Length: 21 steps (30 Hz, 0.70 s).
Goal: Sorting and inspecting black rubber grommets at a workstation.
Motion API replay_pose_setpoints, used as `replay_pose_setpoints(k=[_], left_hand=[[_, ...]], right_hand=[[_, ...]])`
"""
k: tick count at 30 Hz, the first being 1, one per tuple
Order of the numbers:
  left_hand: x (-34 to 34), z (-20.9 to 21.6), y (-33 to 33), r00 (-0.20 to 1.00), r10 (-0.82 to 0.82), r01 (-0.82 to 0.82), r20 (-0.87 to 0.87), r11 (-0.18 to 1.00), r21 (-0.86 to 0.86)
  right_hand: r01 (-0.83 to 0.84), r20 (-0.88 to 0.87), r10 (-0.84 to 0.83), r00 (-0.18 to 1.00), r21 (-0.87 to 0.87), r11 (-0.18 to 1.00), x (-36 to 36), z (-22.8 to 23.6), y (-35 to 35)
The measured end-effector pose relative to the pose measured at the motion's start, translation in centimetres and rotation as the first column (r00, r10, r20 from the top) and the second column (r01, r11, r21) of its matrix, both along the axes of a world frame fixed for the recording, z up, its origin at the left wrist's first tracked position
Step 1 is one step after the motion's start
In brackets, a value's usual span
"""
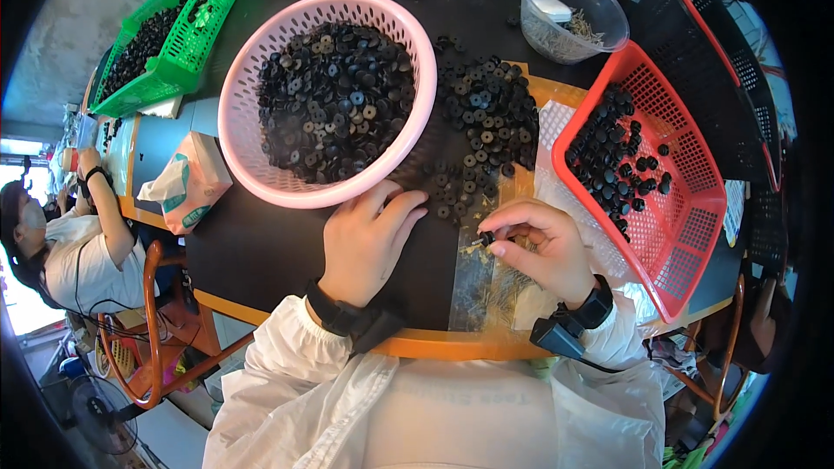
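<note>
2 bare hands at a dark, smooth tabletop [261, 247] with an orange edge. Right hand [546, 247]: thumb and forefinger pinched together on 1 small black part [486, 237], rounded, apparently with a thin pin projecting; it sits above the work area, between the 2 main baskets. Left hand [365, 239]: fingers loosely curled, just beside the rim of the pink basket [246, 108]; whether it grips anything, cannot tell.

Pink basket: round, perforated plastic, heaped with black discs [334, 95], many with a central hole. Loose pile [499, 113] of similar discs on the table to its right. Thin straw-coloured pins [495, 295] scattered below the right hand.

Red basket [691, 208]: rectangular, mesh-walled, tilted, black rounded parts bunched at its left; its near side bounds the right hand's space. Beyond: clear plastic tub [611, 13] of pins. Left: tissue pack [198, 187], green slotted basket [187, 52], 1 seated co-worker [78, 252].
</note>
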<state>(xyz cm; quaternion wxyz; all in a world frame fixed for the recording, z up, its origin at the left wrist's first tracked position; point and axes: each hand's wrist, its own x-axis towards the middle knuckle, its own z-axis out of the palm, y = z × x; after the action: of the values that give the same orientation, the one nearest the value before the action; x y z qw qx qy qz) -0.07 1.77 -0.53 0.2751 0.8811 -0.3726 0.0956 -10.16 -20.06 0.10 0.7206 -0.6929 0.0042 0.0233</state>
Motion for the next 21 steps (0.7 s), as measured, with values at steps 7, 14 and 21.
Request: replay_pose_setpoints(k=[7, 14, 21], left_hand=[[-0.4, 1.1, -0.5, 0.982, -0.147, 0.124, -0.121, 0.976, -0.178], [-2.5, 0.6, -1.3, 0.827, -0.376, 0.133, -0.418, 0.853, -0.505], [-2.5, 0.2, -1.8, 0.762, -0.41, 0.028, -0.501, 0.794, -0.607]], right_hand=[[0.045, 0.02, -0.045, 0.999, -0.019, 0.999, 0.0, 0.2, 0.2], [0.049, 0.079, -0.046, 0.996, -0.041, 0.998, 0.1, -0.1, 0.2], [0.107, 0.091, -0.098, 0.991, -0.092, 0.99, 0.1, 0.1, 0.3]])
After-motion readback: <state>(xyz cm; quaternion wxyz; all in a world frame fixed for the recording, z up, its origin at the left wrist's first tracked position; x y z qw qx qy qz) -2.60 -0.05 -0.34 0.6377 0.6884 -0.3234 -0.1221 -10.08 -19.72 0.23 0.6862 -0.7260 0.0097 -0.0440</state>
